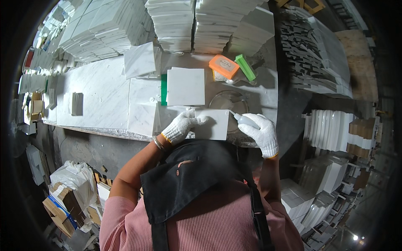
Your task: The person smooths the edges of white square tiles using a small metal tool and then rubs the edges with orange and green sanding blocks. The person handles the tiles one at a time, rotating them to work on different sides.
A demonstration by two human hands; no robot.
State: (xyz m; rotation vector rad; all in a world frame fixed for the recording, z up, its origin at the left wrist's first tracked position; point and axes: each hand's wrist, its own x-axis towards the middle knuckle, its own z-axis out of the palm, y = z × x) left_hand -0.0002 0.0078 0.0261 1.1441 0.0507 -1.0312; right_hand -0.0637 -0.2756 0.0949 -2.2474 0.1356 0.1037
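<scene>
My left hand (pixel 181 125), in a white knit glove, grips the left side of a white square tile (pixel 214 127) at the table's near edge. Its thumb lies over the tile's face. In my gloved right hand (pixel 264 133) is a small squeeze bottle (pixel 248 120) with a thin nozzle. The nozzle points left, its tip at the tile's upper right corner; whether it touches, I cannot tell. Beyond the tile sits a white square tile stack (pixel 186 86) with a green piece (pixel 163 90) under its left side. A round disc (pixel 221 99) lies partly behind the held tile.
An orange block (pixel 224 66) and a green bar (pixel 245 68) lie at the back right of the table. Tall stacks of marble tiles (pixel 171 25) line the far side. More tiles (pixel 142 119) lean left of my left hand. Loaded pallets (pixel 324 129) stand to the right.
</scene>
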